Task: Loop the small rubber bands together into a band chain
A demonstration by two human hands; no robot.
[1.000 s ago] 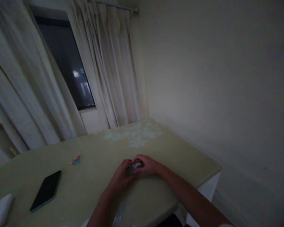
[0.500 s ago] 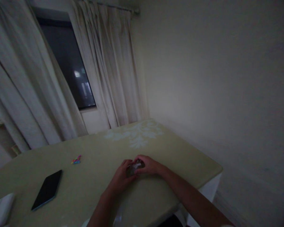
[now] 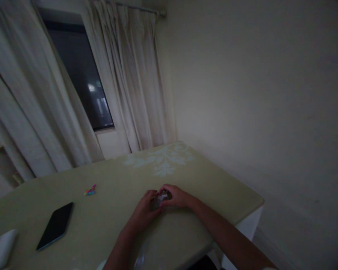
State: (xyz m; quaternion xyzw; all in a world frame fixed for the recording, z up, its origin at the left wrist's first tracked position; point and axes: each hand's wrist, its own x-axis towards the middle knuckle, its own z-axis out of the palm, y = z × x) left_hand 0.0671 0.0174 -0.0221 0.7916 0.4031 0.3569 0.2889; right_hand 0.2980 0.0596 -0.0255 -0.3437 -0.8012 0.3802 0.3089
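Observation:
Near the right part of the table, both hands come together around a small clear, glassy-looking object point(image 3: 162, 196). My left hand point(image 3: 145, 210) curls round its left side, with the thumb along the near edge. My right hand point(image 3: 175, 196) closes on it from the right, index finger over the far side and thumb at the near side. The fingers cover much of the object, and its exact kind is too dim to make out. It is at or just above the tabletop; which one I cannot tell.
A dark tablet point(image 3: 55, 225) lies on the table point(image 3: 112, 217) to the left. Behind it sits a small heap of bright-coloured bits point(image 3: 90, 190). A white item point(image 3: 1, 247) is at the lower left edge. Curtains point(image 3: 138, 82) and a wall point(image 3: 242, 93) bound the table.

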